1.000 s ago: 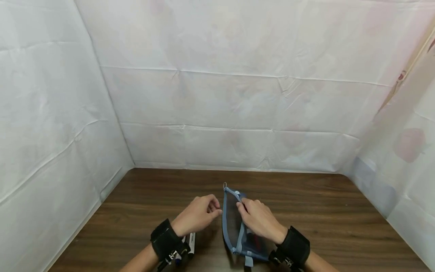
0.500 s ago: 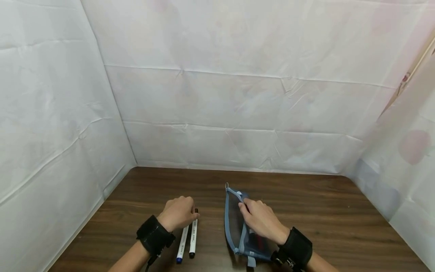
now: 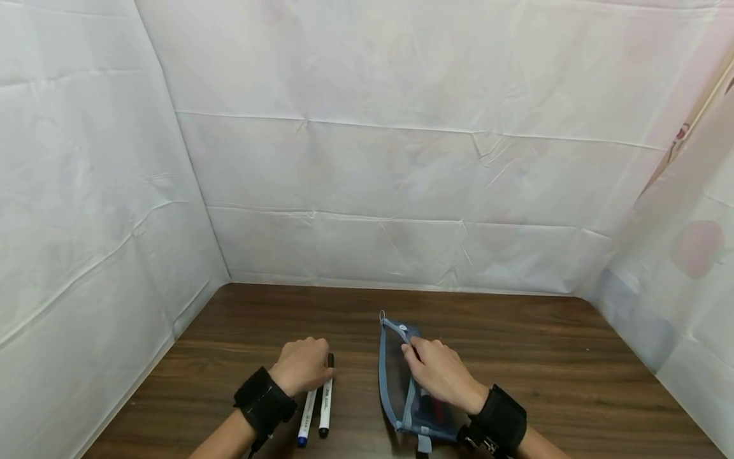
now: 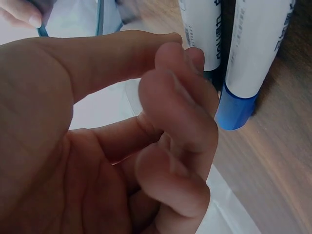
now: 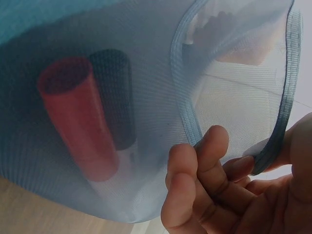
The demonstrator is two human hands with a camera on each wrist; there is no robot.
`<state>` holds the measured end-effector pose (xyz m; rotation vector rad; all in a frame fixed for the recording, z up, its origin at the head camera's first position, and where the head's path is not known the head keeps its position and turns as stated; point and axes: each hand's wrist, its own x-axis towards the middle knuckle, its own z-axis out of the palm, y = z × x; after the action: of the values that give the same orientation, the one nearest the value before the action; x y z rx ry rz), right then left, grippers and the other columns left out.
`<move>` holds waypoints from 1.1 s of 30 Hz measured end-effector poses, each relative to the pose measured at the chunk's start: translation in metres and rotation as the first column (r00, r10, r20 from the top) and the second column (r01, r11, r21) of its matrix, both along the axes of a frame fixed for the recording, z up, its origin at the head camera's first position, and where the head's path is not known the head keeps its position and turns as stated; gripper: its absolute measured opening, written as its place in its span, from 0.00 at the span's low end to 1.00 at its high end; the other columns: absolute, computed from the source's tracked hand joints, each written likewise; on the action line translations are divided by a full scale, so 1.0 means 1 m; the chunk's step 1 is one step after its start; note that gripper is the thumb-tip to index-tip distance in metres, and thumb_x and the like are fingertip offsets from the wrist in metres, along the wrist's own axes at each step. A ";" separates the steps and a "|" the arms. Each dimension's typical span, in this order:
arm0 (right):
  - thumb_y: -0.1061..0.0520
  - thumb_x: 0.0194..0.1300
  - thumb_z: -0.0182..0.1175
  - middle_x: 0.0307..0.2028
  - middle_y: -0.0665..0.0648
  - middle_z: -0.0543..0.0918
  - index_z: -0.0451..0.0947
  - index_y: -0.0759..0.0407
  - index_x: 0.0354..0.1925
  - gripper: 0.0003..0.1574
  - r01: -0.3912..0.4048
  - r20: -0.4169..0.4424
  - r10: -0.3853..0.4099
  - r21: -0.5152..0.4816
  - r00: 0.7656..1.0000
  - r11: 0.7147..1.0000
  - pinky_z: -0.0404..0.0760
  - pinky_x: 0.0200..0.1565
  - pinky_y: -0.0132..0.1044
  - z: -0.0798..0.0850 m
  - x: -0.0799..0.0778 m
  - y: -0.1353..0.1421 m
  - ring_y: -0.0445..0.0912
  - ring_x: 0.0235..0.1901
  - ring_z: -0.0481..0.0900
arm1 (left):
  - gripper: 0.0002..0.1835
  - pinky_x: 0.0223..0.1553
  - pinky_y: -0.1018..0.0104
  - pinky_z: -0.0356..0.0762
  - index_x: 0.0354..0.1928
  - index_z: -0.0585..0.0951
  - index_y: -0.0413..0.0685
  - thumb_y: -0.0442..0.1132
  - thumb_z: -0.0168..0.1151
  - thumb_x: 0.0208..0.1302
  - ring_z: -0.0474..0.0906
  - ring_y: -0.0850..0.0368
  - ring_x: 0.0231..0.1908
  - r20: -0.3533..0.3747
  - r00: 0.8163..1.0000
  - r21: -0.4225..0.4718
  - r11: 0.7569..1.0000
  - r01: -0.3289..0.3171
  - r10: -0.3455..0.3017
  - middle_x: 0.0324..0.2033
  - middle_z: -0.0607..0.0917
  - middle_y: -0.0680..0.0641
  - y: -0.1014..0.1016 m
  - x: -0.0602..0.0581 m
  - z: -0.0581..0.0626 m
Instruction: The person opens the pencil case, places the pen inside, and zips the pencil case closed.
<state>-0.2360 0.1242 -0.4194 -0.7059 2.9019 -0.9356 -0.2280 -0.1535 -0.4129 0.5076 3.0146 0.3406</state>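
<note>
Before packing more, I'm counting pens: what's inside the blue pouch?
Inside the pouch: one red-capped marker, one dark-capped marker; the right hand covers part, perhaps hiding more.

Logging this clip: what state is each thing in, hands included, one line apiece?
Mesh pouch: open, mouth gaping.
Right hand: pinching the pouch's rim.
Left hand: fingers curled, at the black-ended marker; whether it grips is unclear.
Black-ended marker: on the table, partly covered by that hand.
Blue-ended marker: on the table, far end hidden.
Red-ended marker: inside the pouch.
Dark-ended marker: inside too, beside it.
</note>
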 end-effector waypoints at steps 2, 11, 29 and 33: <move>0.48 0.81 0.43 0.14 0.45 0.61 0.69 0.52 0.25 0.24 0.000 -0.003 0.000 -0.001 1.000 1.000 0.53 0.15 0.28 0.000 0.000 0.000 0.37 0.11 0.57 | 0.29 0.12 0.76 0.45 0.10 0.62 0.56 0.48 0.69 0.61 0.48 0.68 0.10 -0.002 1.000 -0.012 1.000 -0.009 0.009 0.07 0.52 0.62 0.000 -0.001 -0.002; 0.49 0.81 0.43 0.14 0.46 0.62 0.69 0.52 0.26 0.24 -0.011 -0.005 0.011 0.002 1.000 1.000 0.54 0.15 0.28 0.000 0.001 -0.001 0.38 0.10 0.58 | 0.25 0.13 0.76 0.47 0.14 0.65 0.54 0.49 0.68 0.62 0.52 0.67 0.11 -0.037 0.999 -0.057 0.998 -0.029 0.027 0.08 0.56 0.59 0.007 0.003 -0.005; 0.43 0.81 0.41 0.14 0.44 0.63 0.68 0.52 0.25 0.27 -0.013 -0.002 0.013 0.010 1.000 1.000 0.55 0.14 0.27 0.000 0.000 -0.002 0.36 0.11 0.59 | 0.27 0.14 0.74 0.46 0.11 0.57 0.55 0.38 0.58 0.64 0.46 0.66 0.13 -0.273 0.959 -0.375 0.926 -0.037 -0.072 0.09 0.49 0.58 0.031 0.011 -0.013; 0.43 0.81 0.41 0.14 0.45 0.63 0.68 0.52 0.26 0.27 -0.017 0.009 0.017 0.005 1.000 1.000 0.55 0.14 0.27 -0.001 0.000 -0.002 0.37 0.11 0.59 | 0.28 0.13 0.75 0.45 0.10 0.56 0.56 0.39 0.57 0.65 0.44 0.67 0.12 -0.289 0.954 -0.370 0.928 -0.037 -0.077 0.08 0.47 0.58 0.029 0.009 -0.015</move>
<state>-0.2358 0.1219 -0.4205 -0.7235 2.8851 -0.9265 -0.2193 -0.1241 -0.4283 0.5995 3.2364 -0.3418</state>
